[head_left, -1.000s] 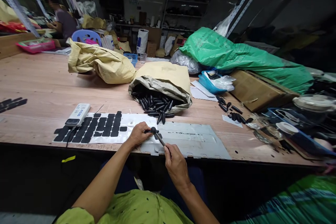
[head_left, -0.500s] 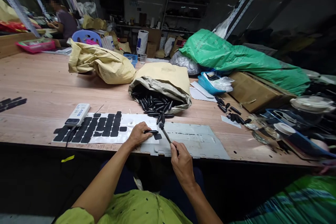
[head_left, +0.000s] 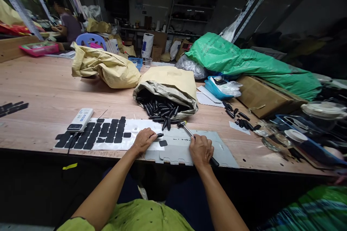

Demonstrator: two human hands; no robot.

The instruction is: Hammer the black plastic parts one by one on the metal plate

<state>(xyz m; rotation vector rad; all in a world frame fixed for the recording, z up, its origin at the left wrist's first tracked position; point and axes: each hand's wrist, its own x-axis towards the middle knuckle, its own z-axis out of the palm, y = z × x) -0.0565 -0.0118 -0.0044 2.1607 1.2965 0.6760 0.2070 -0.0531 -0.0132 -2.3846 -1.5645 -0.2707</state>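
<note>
My left hand pinched a black piece, my right hand gripped a hammer

My left hand sat low over the right end of the white sheet, fingertips drawn together with hardly a gap. Only the tip of the slim piece showed past them; my fingers hid the rest. My right hand was curled in a fist around the hammer's shaft, over the grey sheet, and the dark end of the handle stuck out toward the near edge of the bench.

The black piece had its long axis roughly along that edge, its tip pointing right, toward my right hand. The hammer ran slantwise to it, with its head away from me and to the left. That head stood farther off than the tip and to its right, the two apart. From my right hand, the piece lay to the left and a little farther away; my left hand was the nearer, having hold of it. I couldn't tell whether the hammer's head touched anything or hung in the air.

A loose black pad lay near the tip, on my side of it. Beyond, similar black pieces spilled from the mouth of a sack
</note>
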